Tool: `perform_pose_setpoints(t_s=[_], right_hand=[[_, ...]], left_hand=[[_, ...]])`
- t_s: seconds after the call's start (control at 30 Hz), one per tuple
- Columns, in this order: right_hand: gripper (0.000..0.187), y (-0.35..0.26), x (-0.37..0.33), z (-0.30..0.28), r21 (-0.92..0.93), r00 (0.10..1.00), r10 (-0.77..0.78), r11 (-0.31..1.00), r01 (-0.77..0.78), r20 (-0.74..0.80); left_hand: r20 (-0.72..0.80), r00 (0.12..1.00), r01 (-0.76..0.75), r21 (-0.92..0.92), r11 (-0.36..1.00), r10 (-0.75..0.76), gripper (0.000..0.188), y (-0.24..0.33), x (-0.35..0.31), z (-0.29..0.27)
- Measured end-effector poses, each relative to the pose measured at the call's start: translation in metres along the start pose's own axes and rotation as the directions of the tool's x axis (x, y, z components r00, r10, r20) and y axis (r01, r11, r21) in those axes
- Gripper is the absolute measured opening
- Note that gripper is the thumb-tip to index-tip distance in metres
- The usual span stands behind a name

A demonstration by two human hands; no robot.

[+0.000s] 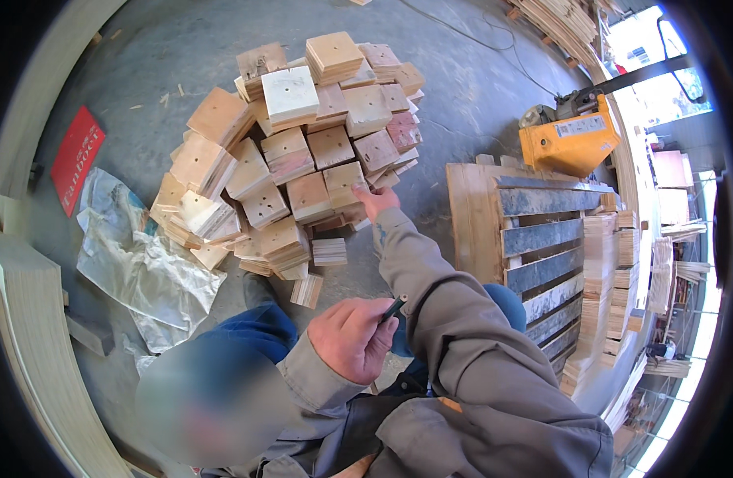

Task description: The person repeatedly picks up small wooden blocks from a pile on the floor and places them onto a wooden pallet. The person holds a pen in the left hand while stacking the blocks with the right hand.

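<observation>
Right hand (374, 199), fingers together, touches a block in the loose pile of wooden blocks (294, 151) on the floor; left hand (352, 338) grips a dark pen (393, 308). Pulling a low block could topple those above.

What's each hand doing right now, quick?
Left hand: closed around a small dark tool.
Right hand: open, empty, fingers touching a wood block in the pile.
</observation>
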State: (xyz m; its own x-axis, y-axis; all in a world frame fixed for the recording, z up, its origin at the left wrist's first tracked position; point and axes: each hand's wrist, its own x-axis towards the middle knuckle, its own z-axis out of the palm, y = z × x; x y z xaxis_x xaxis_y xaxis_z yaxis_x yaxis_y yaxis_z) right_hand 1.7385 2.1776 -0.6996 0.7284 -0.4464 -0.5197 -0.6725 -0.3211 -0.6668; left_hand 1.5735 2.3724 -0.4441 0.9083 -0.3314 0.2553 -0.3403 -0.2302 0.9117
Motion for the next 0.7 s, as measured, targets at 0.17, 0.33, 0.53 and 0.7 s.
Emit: perform_pose_setpoints(t_s=[0.17, 0.33, 0.53, 0.7], right_hand=[[0.079, 0.011, 0.005, 0.000, 0.170, 0.998, 0.048, 0.984, -0.055, 0.047], [0.064, 0.015, 0.011, -0.003, 0.356, 0.975, 0.095, 0.920, -0.164, 0.203], [0.087, -0.020, -0.024, -0.062, 0.212, 0.895, 0.085, 0.958, -0.195, 0.437], [0.103, -0.010, 0.014, -0.161, 0.274, 0.904, -0.202, 0.957, 0.100, 0.376]], left_hand=[[0.009, 1.000, -0.024, 0.000, 1.000, 0.024, 0.028, 0.000, -0.001, 0.006], [0.036, 0.999, 0.003, 0.039, 0.999, -0.004, 0.028, -0.004, -0.001, 0.008], [0.011, 1.000, 0.023, 0.122, 0.992, -0.025, 0.022, -0.007, -0.002, 0.010], [0.026, 0.983, 0.181, -0.007, 0.983, -0.181, 0.015, -0.035, -0.003, 0.042]])
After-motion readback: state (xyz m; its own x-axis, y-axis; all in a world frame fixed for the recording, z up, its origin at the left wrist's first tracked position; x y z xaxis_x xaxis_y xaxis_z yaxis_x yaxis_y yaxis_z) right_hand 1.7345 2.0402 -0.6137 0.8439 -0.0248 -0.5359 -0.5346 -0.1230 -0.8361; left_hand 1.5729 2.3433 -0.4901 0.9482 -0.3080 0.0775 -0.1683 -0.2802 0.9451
